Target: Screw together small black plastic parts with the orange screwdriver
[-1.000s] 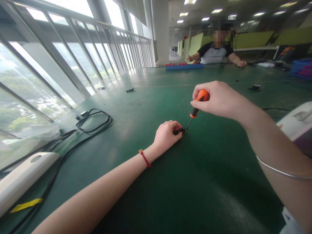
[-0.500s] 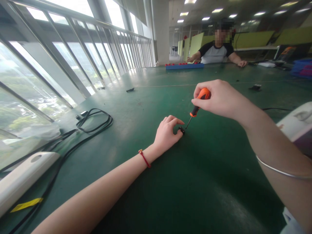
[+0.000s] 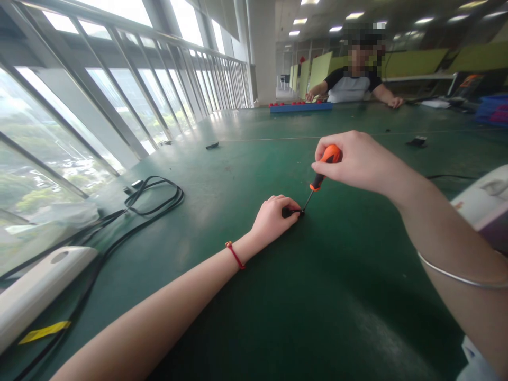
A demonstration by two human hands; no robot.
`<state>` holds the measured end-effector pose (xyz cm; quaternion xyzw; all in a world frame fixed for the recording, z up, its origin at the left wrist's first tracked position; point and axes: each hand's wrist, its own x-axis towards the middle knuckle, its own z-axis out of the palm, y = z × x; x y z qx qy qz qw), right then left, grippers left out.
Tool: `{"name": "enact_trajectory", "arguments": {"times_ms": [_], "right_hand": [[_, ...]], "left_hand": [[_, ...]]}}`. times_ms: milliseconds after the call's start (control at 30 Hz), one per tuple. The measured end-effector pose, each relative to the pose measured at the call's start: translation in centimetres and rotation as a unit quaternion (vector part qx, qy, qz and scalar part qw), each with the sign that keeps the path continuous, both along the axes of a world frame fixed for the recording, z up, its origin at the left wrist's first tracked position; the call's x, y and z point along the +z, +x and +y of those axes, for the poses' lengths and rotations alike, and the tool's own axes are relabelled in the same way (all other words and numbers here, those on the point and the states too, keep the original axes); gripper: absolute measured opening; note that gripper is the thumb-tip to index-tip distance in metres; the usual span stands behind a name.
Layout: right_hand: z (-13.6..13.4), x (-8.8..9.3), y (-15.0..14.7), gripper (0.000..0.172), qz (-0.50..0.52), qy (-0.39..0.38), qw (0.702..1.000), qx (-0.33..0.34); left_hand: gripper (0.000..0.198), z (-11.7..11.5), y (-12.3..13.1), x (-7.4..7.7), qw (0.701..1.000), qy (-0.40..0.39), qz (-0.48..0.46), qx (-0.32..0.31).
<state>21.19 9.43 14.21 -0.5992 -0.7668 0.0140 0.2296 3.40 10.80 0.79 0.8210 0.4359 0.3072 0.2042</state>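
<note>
Screwdriver [image 3: 317, 182] with an orange and black handle leans in the right hand [image 3: 351, 160], whose thumb and fingers are clamped on that handle; the thin shaft slants down toward seven o'clock. Its tip is at the right end of a small black part [image 3: 291, 212], though whether the two actually touch I cannot tell. That part lies low over the green table [image 3: 254, 307], pinched between the thumb and fingers of the left hand [image 3: 273, 218], which partly covers it. A red bracelet [image 3: 237, 256] circles the left wrist, and a silver bangle [image 3: 448, 274] the right forearm. From the left hand, a looped black cable [image 3: 174, 200] lies at nine o'clock, a strip of yellow tape [image 3: 44, 332] at eight, and a black scrap [image 3: 212, 145] between ten and eleven. Well apart, between twelve and one, stands a long blue tray [image 3: 301, 108] with red pieces along its top; at one o'clock sits another person [image 3: 349, 90], one hand near that tray. A blue basket [image 3: 486, 112] stands between two and three o'clock from the right hand.
</note>
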Motion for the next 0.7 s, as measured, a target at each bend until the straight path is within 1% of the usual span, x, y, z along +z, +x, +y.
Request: {"name": "enact_trajectory", "arguments": {"times_ms": [300, 567, 700], "right_hand": [[0.11, -0.06, 0.03, 0.010, 0.003, 0.005, 1.000, 0.008], [0.14, -0.21, -0.11, 0.012, -0.001, 0.008, 1.000, 0.005], [0.16, -0.19, 0.10, 0.025, 0.027, -0.011, 0.999, 0.030]], "left_hand": [[0.013, -0.05, 0.00, 0.28, 1.000, -0.014, -0.002, 0.002], [0.013, 0.03, -0.05, 0.20, 1.000, -0.016, -0.007, 0.000], [0.013, 0.07, -0.04, 0.15, 1.000, -0.017, -0.012, 0.002]]}}
